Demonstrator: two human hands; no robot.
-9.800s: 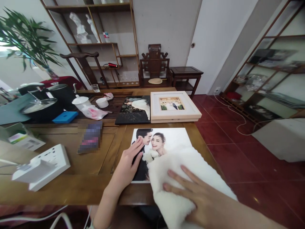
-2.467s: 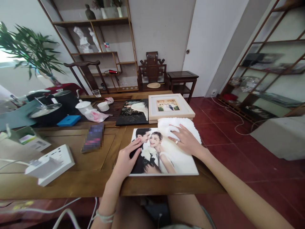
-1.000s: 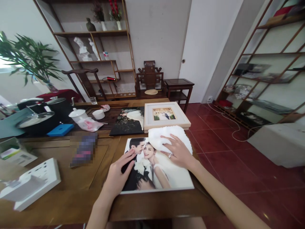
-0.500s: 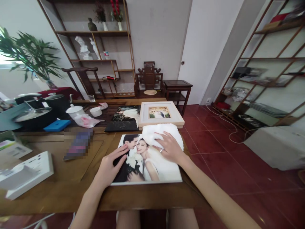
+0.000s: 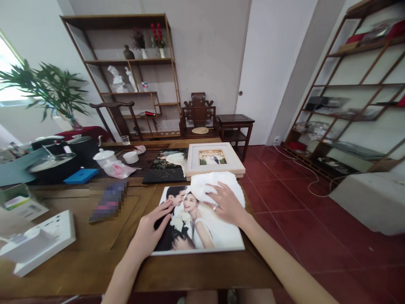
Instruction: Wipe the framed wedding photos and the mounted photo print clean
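A wedding photo panel (image 5: 209, 236) with a white edge lies flat at the front of the wooden table. My left hand (image 5: 153, 228) rests on its left side, fingers stretched out and lying flat on the printed surface. On the panel's upper right, my right hand (image 5: 226, 202) holds a white fluffy cloth (image 5: 196, 183) against it, with the fingers over the cloth and a ring on one of them. The cloth covers that corner of the panel. Just behind lie a pale wooden picture frame (image 5: 188, 164) with a small photo and a dark photo panel (image 5: 155, 171).
Left on the table (image 5: 104, 270) are a white power strip (image 5: 60, 230), a blue box (image 5: 81, 176), a black pot (image 5: 57, 169), a white lidded bowl (image 5: 104, 157) and a blurred-out item (image 5: 109, 200). A carved chair (image 5: 198, 110) and side table (image 5: 236, 120) stand behind.
The view has tilted upward, so everything sits lower in the picture. Both hands and the cloth keep nearly the same places on the photo panel.
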